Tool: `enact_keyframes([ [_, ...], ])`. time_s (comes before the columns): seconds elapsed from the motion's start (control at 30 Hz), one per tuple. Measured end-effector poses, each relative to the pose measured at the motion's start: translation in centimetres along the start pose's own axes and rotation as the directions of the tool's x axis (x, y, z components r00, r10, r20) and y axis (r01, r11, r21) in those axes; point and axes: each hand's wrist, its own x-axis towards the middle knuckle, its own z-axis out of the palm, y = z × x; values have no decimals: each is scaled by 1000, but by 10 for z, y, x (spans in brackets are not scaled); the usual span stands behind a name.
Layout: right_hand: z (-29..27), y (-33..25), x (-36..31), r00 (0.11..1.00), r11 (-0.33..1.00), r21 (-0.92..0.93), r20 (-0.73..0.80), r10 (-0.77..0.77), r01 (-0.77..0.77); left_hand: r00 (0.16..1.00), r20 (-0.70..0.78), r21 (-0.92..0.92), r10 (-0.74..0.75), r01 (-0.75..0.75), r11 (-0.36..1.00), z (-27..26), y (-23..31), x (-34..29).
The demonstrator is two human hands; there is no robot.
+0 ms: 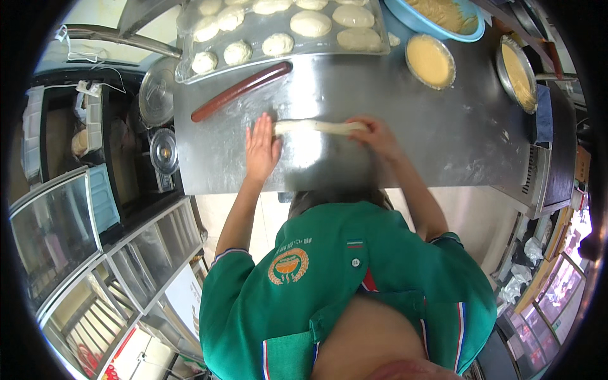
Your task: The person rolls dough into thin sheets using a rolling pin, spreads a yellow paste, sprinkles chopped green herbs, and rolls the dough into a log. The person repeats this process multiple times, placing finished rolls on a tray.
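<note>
Left hand (pixel 261 149): is being held flat and open, fingers together and pointing away from the body, palm pressed down on the left end of the dough rope (pixel 320 127). The forearm is being extended straight up from the lower edge, elbow slightly bent.

Right hand (pixel 372 134): is being curled loosely over the right end of the dough rope, fingers bent around it; the wrist is being angled inward, forearm coming in from the lower right.

Dough rope: a pale, long roll, is being kept lying crosswise on the steel table (pixel 443 133), between the two hands, near the front edge.

Rolling pin (pixel 240 91): dark red, is lying diagonally just beyond the left hand, untouched.

Tray of dough pieces (pixel 278 38): is sitting at the far edge.

Round pans of yellow filling (pixel 430 61): are standing at far right.
</note>
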Motion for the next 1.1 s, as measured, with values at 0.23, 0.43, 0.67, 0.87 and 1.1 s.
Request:
enact_keyframes([
  [0.23,-139,40,-28,950,975,48,-217,224,-219,989,108,82,102,-111,990,19,1,7],
  [0.43,-177,25,-48,979,981,-46,-84,186,-190,969,221,33,109,-119,992,1,27,20],
  [0.67,-198,42,-58,973,985,-55,-174,154,-166,896,362,55,259,-298,953,16,89,51],
  [0.87,-208,41,-61,952,969,-188,-289,102,-161,859,330,-114,392,-376,920,48,146,82],
  [1.1,-232,63,-62,949,975,-221,-309,-69,-1,824,274,-102,496,-488,867,101,222,101],
])
